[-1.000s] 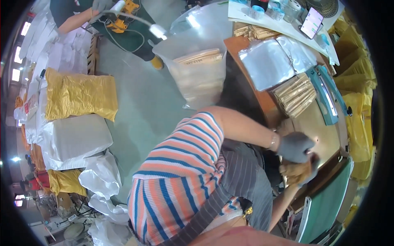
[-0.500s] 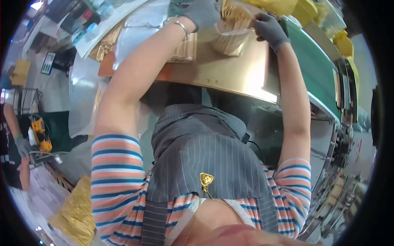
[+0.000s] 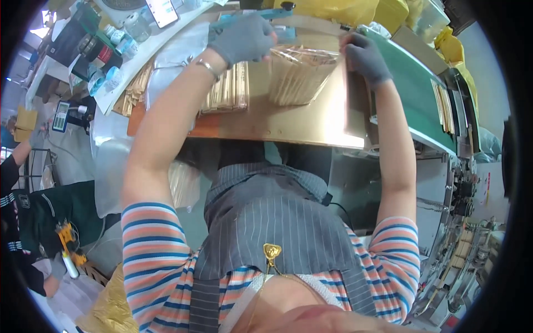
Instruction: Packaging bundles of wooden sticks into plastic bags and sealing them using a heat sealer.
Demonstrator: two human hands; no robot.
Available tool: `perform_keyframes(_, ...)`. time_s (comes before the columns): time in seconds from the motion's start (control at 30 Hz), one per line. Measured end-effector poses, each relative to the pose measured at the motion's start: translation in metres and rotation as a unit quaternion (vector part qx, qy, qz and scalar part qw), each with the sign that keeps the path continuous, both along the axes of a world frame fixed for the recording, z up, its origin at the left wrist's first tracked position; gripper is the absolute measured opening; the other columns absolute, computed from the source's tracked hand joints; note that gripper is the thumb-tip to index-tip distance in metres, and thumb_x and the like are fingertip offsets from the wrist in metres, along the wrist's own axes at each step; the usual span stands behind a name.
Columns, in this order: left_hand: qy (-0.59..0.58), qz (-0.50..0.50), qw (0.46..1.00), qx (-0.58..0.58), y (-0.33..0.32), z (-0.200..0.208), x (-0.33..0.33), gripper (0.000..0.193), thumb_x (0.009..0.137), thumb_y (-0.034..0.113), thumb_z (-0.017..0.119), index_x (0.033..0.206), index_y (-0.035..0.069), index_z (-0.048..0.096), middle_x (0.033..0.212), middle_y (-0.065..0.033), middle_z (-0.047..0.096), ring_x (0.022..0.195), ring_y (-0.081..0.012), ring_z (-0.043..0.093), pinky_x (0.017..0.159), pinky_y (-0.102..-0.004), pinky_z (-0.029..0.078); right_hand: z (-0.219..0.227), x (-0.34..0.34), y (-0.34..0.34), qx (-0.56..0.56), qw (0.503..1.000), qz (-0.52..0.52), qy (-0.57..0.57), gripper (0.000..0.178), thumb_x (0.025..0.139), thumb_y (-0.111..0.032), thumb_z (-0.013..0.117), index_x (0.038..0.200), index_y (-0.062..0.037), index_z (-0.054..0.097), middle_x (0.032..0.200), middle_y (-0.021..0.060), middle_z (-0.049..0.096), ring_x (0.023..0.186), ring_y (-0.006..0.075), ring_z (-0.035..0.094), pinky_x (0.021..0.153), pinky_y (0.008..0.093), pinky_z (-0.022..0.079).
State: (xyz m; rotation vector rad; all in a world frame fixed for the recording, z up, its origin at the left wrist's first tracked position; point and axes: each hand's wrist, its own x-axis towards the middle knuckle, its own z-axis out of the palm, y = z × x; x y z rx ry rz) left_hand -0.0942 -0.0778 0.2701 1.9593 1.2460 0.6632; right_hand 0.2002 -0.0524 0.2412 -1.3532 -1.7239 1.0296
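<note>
My left hand [image 3: 242, 42], in a grey glove, pinches the upper left corner of a clear plastic bag [image 3: 302, 79]. My right hand [image 3: 365, 59], gloved too, grips the opposite upper corner with closed fingers. Slim tan sticks or paper sleeves fill the bag; I cannot tell which. Its mouth is stretched between both hands, and its lower end rests on the shiny tan tabletop [image 3: 261, 126]. Below my left wrist lies a row of similar slim tan pieces [image 3: 227, 91]. Behind the left hand is a light-blue bar-shaped tool [image 3: 280, 12], partly covered.
Clear plastic sheets [image 3: 175, 53] and more tan pieces [image 3: 136, 89] lie at left. Beyond stand bottles [image 3: 123, 41] and a lit phone [image 3: 162, 12]. Right is a green surface [image 3: 413, 83]; yellow bags [image 3: 333, 14] are at the back. Another person's arm [image 3: 21, 152] shows far left.
My view has shifted. The bag's mouth is now pulled wide between my hands, and its contents stand more evenly inside. My left hand shows lower and farther left.
</note>
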Motion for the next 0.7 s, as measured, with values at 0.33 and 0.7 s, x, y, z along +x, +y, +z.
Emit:
perform_keyframes(0.33, -0.194, -0.034, 0.972, 0.124, -0.027, 0.044, -0.006, 0.023, 0.084, 0.009, 0.064, 0.105, 0.001, 0.065, 0.081, -0.0007, 0.062, 0.075, -0.0056, 0.059, 0.067, -0.0178, 0.047, 0.011, -0.075, -0.026, 0.28, 0.943, 0.103, -0.148, 0.024, 0.089, -0.024, 0.061, 0.076, -0.0041, 0.058, 0.062, 0.0056, 0.056, 0.058, 0.0109, 0.054, 0.058, 0.0265, 0.044)
perform_keyframes(0.7, -0.365, 0.135, 0.892, -0.23, 0.06, -0.184, -0.022, 0.045, 0.069, 0.028, 0.079, 0.094, -0.008, 0.068, 0.088, -0.0101, 0.069, 0.079, -0.0153, 0.064, 0.077, -0.0266, 0.048, -0.083, -0.109, 0.201, 0.234, 0.923, -0.242, -0.185, 0.04, 0.085, -0.044, 0.057, 0.09, -0.0044, 0.062, 0.08, 0.0164, 0.067, 0.075, 0.0377, 0.063, 0.068, 0.0428, 0.048)
